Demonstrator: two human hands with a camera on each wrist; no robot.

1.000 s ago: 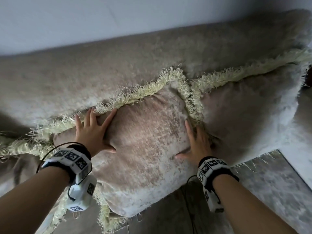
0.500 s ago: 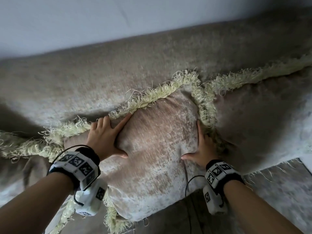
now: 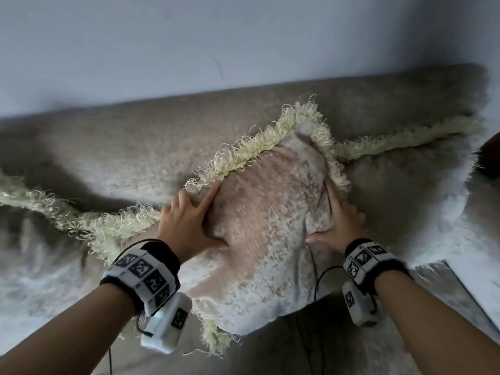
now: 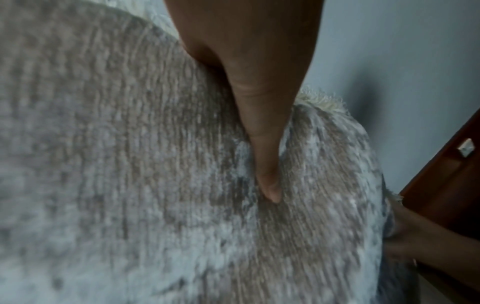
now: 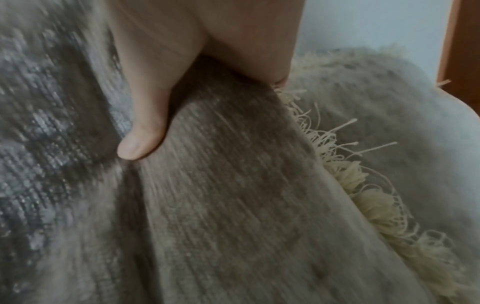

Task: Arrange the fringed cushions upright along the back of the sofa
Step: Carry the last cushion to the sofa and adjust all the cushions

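A beige cushion (image 3: 265,212) with a pale yellow fringe (image 3: 243,155) stands tilted against the sofa back (image 3: 135,147), its top right corner raised. My left hand (image 3: 189,220) grips its left edge, thumb (image 4: 262,154) dug into the face. My right hand (image 3: 338,220) holds its right edge beside the fringe (image 5: 363,185), and its thumb (image 5: 142,127) presses a crease into the fabric. A second fringed cushion (image 3: 405,201) leans at the right. A third (image 3: 40,239) lies at the left, only partly in view.
A plain pale wall (image 3: 243,36) rises behind the sofa. Dark brown wooden furniture (image 3: 491,155) stands past the sofa's right end. The sofa seat (image 3: 338,347) shows below the cushion, with thin black cables from my wrist units hanging over it.
Both hands have drawn closer together on the middle cushion. Its top right corner has risen higher against the sofa back, above the right cushion's fringe.
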